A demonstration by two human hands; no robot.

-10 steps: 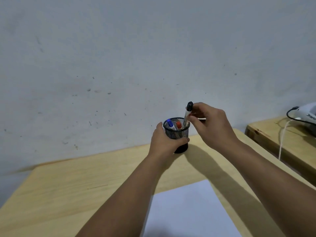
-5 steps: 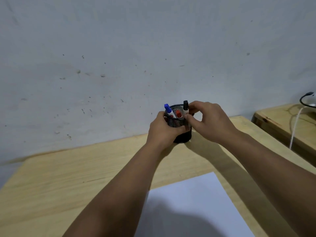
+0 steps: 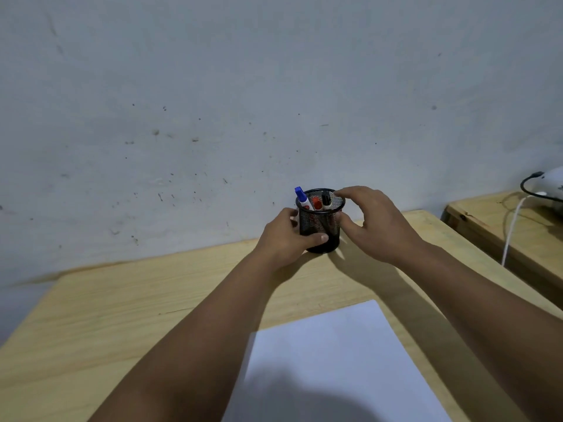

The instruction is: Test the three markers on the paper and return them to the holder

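A black mesh holder [image 3: 323,228] stands near the far edge of the wooden table [image 3: 122,315], close to the wall. Three markers stand inside it: a blue-capped marker [image 3: 301,197] at the left, a red-capped marker [image 3: 316,204] in the middle, a black-capped marker [image 3: 326,200] at the right. My left hand [image 3: 286,239] wraps around the holder's left side, thumb across its front. My right hand [image 3: 371,223] hovers at the holder's right rim with fingers spread, holding nothing. A white sheet of paper [image 3: 329,360] lies in front of me.
A second wooden table [image 3: 502,226] stands to the right across a narrow gap. On it lie a white device [image 3: 551,184] with a black cable and a white cable [image 3: 511,233] hanging over the edge. A marked grey wall rises directly behind the holder.
My right hand lowered the black-capped marker into the holder and let go of it; its fingers have spread apart. My left hand has kept its hold on the holder.
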